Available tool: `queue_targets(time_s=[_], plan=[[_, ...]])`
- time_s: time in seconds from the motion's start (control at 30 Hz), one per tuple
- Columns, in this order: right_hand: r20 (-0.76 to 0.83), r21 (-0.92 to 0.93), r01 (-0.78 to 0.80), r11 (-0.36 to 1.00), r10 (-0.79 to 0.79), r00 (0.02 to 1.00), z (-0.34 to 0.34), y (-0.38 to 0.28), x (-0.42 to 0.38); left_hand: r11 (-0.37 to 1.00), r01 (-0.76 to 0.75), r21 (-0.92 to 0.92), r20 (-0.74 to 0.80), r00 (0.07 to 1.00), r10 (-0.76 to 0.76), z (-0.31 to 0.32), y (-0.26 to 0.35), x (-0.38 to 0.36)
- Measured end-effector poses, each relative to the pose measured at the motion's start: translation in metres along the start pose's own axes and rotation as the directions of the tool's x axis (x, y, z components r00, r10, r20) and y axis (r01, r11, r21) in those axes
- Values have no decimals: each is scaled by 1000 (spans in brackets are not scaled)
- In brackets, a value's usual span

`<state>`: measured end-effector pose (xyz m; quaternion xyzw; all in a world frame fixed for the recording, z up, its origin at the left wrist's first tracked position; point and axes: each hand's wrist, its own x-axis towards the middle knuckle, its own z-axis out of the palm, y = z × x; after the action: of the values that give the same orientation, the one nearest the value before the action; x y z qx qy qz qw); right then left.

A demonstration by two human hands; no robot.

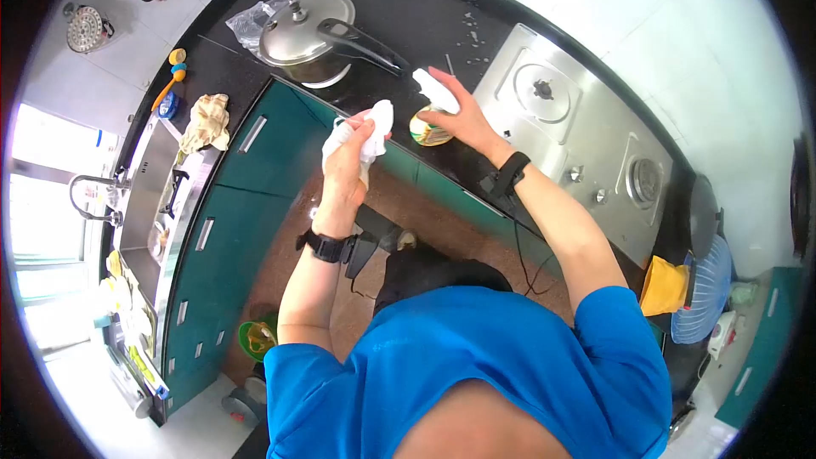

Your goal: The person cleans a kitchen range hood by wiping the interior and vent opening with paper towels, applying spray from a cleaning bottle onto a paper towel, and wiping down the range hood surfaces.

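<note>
My left hand (pixel 348 149) is closed around a crumpled white cloth (pixel 378 132), held in front of the counter edge. My right hand (pixel 467 119) grips a spray bottle (pixel 432 130) with a white trigger head and a yellow and green label. The bottle is over the front of the black countertop (pixel 408 0), left of the stainless gas stove (pixel 544 59). White wet spots (pixel 473 34) lie on the counter beyond it. A pressure cooker (pixel 310 30) with a black handle stands on the counter, beyond both hands.
To the left is a sink (pixel 153 161) with a faucet (pixel 102 200) and a beige rag (pixel 206 121) on its edge. A clear plastic bag (pixel 251 25) lies beside the cooker. A yellow cloth (pixel 665 286) hangs at the right. A green bin (pixel 257 338) stands on the floor.
</note>
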<state>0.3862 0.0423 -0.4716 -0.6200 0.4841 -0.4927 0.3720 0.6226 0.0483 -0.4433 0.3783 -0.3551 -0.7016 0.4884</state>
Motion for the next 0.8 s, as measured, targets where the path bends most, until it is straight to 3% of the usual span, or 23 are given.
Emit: queue_targets(time_s=[0.03,0.1,0.13,0.3,0.37,0.5,0.8], plan=[[25,154,-36,987,33,999,5,14,7,1000,16,-6,41,999,-15,-3,4,9],[32,229,-183,956,180,983,14,18,15,999,40,-34,76,996,-37,-2,13,26],[-38,101,-121,988,125,991,17,22,16,997,66,-25,64,996,-65,1,17,30],[-200,-30,-1,1000,-5,980,26,-6,-5,971,181,-159,124,979,-162,5,28,54],[-196,220,-64,973,108,975,17,-25,-16,973,174,-154,207,968,-140,8,21,61],[-87,260,-131,956,159,984,-6,-60,-39,989,127,-75,240,965,-106,34,4,66],[-156,141,-156,978,177,972,-53,-66,-81,987,154,37,309,938,-158,103,-29,58]])
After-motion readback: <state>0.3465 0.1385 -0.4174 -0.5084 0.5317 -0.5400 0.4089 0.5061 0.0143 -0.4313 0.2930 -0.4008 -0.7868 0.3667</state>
